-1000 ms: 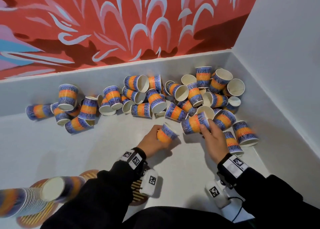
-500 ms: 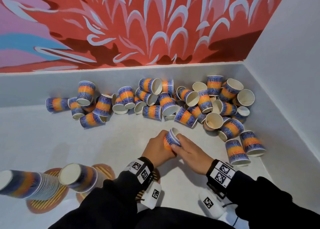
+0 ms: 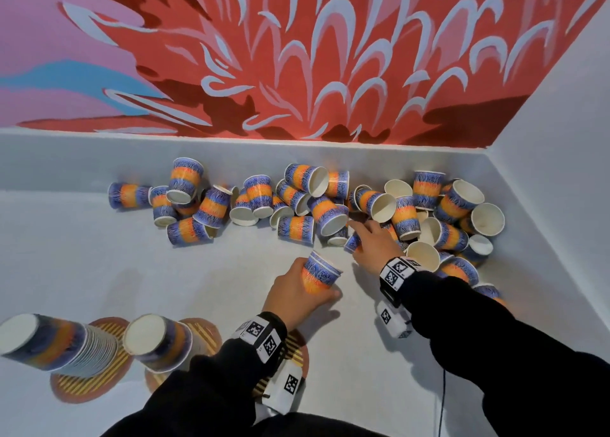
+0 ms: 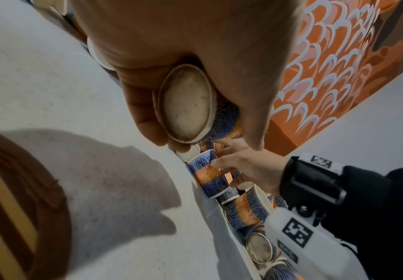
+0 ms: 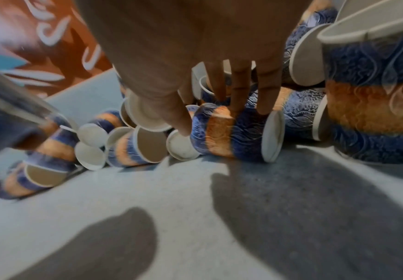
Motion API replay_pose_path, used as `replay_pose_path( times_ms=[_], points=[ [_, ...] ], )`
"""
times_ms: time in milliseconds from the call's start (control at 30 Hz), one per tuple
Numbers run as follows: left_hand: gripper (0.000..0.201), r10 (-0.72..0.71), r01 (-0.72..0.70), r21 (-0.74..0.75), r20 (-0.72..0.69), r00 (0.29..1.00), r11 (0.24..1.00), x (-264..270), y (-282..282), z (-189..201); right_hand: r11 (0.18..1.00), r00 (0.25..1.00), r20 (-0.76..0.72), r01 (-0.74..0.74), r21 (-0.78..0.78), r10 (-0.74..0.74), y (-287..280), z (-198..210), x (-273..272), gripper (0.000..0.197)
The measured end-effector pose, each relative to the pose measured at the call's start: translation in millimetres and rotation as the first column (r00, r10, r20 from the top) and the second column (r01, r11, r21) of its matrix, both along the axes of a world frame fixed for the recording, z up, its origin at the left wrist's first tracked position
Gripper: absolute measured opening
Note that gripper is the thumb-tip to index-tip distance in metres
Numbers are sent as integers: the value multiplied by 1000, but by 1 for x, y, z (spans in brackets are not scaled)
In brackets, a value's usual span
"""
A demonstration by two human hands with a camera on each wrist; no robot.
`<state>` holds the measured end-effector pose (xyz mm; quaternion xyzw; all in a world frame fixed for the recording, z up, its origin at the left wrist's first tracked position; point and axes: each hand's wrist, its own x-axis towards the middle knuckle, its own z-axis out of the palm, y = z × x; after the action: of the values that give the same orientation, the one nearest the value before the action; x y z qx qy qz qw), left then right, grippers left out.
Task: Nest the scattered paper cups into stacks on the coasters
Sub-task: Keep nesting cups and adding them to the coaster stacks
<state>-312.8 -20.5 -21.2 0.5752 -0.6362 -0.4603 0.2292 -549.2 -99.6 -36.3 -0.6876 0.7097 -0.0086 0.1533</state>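
Blue-and-orange paper cups (image 3: 297, 227) lie scattered in a pile along the back wall. My left hand (image 3: 305, 288) grips a small nested stack of cups (image 3: 321, 271) just above the white surface; the bottom cup's base (image 4: 186, 106) faces the left wrist camera. My right hand (image 3: 366, 238) reaches into the pile. Its straight fingers (image 5: 241, 102) touch the top of a cup lying on its side (image 5: 231, 132), and the thumb sits at that cup's base end. Two cup stacks (image 3: 59, 344) (image 3: 158, 341) stand on striped coasters (image 3: 82, 387) at the lower left.
A third striped coaster (image 3: 298, 354) lies partly under my left wrist. The white ledge wall (image 3: 99, 159) runs behind the pile and a white side wall (image 3: 544, 205) closes the right. More cups (image 3: 462, 271) crowd the right corner beside my right forearm.
My right hand has left the stack in my left hand and moved back right into the pile, onto a lying cup. The left hand still holds its stack.
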Motion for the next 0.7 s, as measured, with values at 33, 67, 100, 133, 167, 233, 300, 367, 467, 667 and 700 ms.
replay_pose_path(
  times_ms=[33,67,100,133,167,233,300,367,467,667,700],
  points=[
    [68,1,-1,9,-7,1000,1000,2,-1,0,1000,999,-37,-3,4,3,-2,-2,-1,66],
    [68,1,-1,16,-14,1000,1000,3,-1,0,1000,998,-62,-5,8,5,-4,-3,-1,58],
    [68,1,-1,22,-19,1000,1000,5,-1,-2,1000,997,-80,-17,3,17,-4,-2,-1,47],
    [69,1,0,30,-23,1000,1000,7,0,-3,999,995,-98,-38,-11,37,-4,1,0,35],
    [69,-2,3,40,-24,1000,999,9,0,-5,998,992,-117,-58,-31,54,-2,6,0,26],
    [70,-11,12,65,-22,1000,998,11,1,-6,992,990,-118,-89,-86,79,3,19,1,20],
    [71,-22,24,86,-24,999,996,13,2,-8,987,998,-11,-62,-149,61,11,37,-1,17],
    [72,-29,32,105,-34,999,994,14,4,-9,973,978,207,11,-231,38,19,57,-3,13],
    [72,-26,32,97,-58,998,995,16,6,-8,944,861,506,126,-304,48,34,83,-1,19],
    [69,19,-14,34,-155,988,999,13,13,13,942,583,802,182,-282,127,66,95,28,26],
    [70,53,-49,30,-177,983,998,13,14,16,947,583,798,143,-289,156,71,95,34,28]
  ],
)
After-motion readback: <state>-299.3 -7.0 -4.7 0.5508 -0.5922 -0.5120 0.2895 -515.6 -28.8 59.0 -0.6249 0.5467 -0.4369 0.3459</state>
